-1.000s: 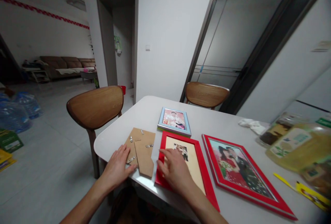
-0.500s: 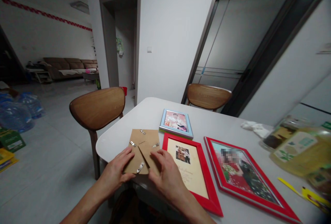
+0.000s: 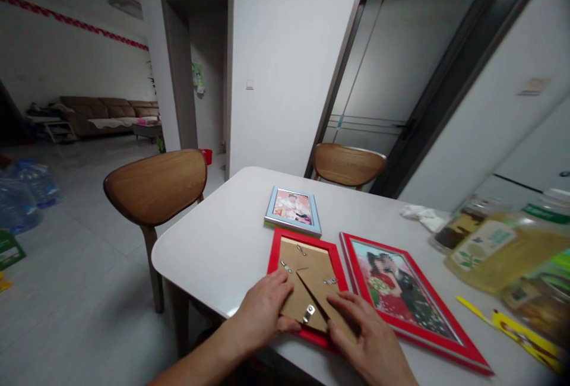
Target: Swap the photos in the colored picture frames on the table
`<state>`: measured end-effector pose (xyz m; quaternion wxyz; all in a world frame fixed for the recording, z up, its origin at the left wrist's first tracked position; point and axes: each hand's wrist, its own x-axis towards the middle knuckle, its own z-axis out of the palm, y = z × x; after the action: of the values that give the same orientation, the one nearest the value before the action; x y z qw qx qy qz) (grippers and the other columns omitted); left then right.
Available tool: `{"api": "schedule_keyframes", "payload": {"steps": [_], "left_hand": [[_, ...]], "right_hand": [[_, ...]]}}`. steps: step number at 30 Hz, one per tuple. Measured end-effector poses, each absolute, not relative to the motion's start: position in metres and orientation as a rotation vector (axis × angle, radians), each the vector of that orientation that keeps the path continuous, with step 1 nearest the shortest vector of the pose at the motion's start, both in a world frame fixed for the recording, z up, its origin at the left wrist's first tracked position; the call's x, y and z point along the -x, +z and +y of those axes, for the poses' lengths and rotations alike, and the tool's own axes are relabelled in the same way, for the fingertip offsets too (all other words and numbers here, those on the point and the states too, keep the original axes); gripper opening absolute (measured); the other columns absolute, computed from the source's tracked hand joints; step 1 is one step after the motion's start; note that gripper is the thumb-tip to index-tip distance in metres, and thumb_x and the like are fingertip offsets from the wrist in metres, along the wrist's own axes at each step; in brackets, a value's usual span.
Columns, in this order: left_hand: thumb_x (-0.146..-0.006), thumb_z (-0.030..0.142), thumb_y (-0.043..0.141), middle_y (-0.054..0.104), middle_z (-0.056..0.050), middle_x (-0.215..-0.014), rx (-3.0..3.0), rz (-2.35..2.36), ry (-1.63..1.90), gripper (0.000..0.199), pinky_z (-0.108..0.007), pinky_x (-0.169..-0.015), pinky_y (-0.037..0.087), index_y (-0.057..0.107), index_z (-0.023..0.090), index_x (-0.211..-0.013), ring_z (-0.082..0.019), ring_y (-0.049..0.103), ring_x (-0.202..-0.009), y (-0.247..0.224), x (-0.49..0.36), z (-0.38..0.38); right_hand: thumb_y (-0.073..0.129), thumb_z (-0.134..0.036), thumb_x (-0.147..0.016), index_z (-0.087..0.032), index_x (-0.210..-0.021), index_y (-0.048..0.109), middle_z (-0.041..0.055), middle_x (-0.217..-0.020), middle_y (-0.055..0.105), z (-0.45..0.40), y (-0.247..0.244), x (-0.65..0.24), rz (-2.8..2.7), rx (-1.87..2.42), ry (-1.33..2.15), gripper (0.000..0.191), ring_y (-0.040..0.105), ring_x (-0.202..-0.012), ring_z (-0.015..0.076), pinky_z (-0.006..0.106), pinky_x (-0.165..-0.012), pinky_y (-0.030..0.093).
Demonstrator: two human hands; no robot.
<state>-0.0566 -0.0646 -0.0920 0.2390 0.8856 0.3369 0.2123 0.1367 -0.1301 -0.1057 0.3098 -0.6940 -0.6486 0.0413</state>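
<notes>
A brown backing board (image 3: 317,255) with several metal clips and a slit flap lies over the opening of a red picture frame (image 3: 275,250). My left hand (image 3: 267,306) grips the board's near left edge between thumb and fingers. On the near right part of the board, my right hand (image 3: 367,332) holds the edge beside the flap. The board covers most of what is in the red frame. Just right of it lies a larger red frame (image 3: 439,338) with a photo. A light blue frame (image 3: 315,224) with a photo sits behind.
Bottles and jars (image 3: 487,249) stand at the table's right, near a white tissue (image 3: 421,215) and a yellow tool (image 3: 474,309). Wooden chairs (image 3: 160,187) are at the table's left and far side. The table edge (image 3: 196,294) runs at the front left.
Both hands have carried the backing board right, from the bare table onto the red frame. The view has shifted slightly to the right.
</notes>
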Motion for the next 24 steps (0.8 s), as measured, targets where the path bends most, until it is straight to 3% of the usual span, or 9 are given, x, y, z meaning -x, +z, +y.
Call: {"api": "schedule_keyframes", "payload": {"steps": [7,17,20,24], "left_hand": [[-0.062,0.043,0.066,0.047,-0.014,-0.121,-2.485,0.93,0.458,0.052,-0.045,-0.093,0.029,0.052,0.016,-0.105,-0.028,0.041,-0.112,-0.089,0.053,-0.056],[-0.072,0.031,0.057,0.034,-0.016,-0.13,-2.442,0.999,0.473,0.051,-0.042,-0.098,0.025,0.042,0.013,-0.118,-0.025,0.029,-0.121,-0.098,0.058,-0.058],[-0.075,0.03,0.053,0.035,-0.014,-0.131,-2.434,0.982,0.519,0.043,-0.043,-0.098,0.025,0.044,0.016,-0.116,-0.024,0.03,-0.121,-0.101,0.06,-0.06],[-0.077,0.026,0.052,0.044,-0.009,-0.125,-2.455,0.961,0.579,0.02,-0.042,-0.097,0.025,0.057,0.02,-0.095,-0.022,0.036,-0.117,-0.105,0.06,-0.062]], "right_hand": [[0.05,-0.032,-0.064,-0.019,-0.091,0.061,0.0108,-0.098,0.058,-0.118,-0.13,-0.136,-1.752,1.755,-0.053,0.032,0.054,-0.092,0.0229,0.04,-0.08,0.044],[0.048,-0.028,-0.069,-0.019,-0.091,0.059,0.0102,-0.1,0.057,-0.11,-0.128,-0.13,-1.825,1.675,-0.103,0.026,0.051,-0.094,0.0221,0.041,-0.081,0.042],[0.049,-0.027,-0.069,-0.019,-0.092,0.06,0.01,-0.102,0.056,-0.107,-0.131,-0.13,-1.822,1.678,-0.117,0.027,0.051,-0.095,0.0224,0.041,-0.081,0.041],[0.048,-0.03,-0.072,-0.022,-0.091,0.06,0.009,-0.104,0.055,-0.107,-0.134,-0.131,-1.882,1.664,-0.143,0.024,0.051,-0.095,0.0219,0.04,-0.08,0.042]]}}
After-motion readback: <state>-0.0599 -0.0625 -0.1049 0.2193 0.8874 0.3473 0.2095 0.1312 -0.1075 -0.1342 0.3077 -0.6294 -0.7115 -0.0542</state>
